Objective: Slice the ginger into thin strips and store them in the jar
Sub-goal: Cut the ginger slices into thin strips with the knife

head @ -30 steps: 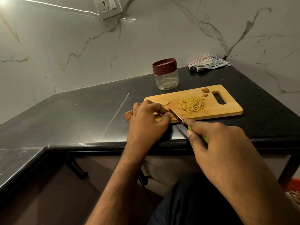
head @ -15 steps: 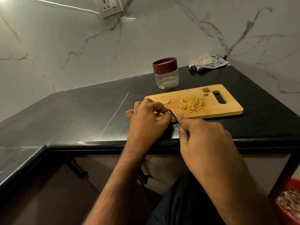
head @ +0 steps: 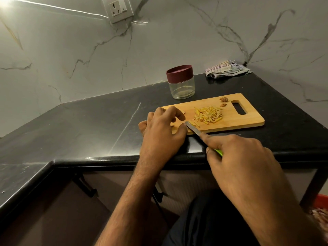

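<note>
Slicing goes on at the near left corner of the cutting board: the ginger piece under my left hand is hidden by the knuckles, so I cannot tell how much of it is left. The heap of cut ginger strips lies mid-board, just right of the blade. My left fingers are curled down on the board, seemingly pinning the piece. My right hand is wrapped round the green handle, forefinger laid along the back of the knife. Half a second ago that hand was pushed up close to the left one; now it has drawn back toward me and more blade shows, so I judge one stroke finished and another due. Two brown ginger scraps sit by the board's handle slot. On the tabletop behind, the jar has its lid on, nothing visibly stored yet. A cloth lies in the far corner.
</note>
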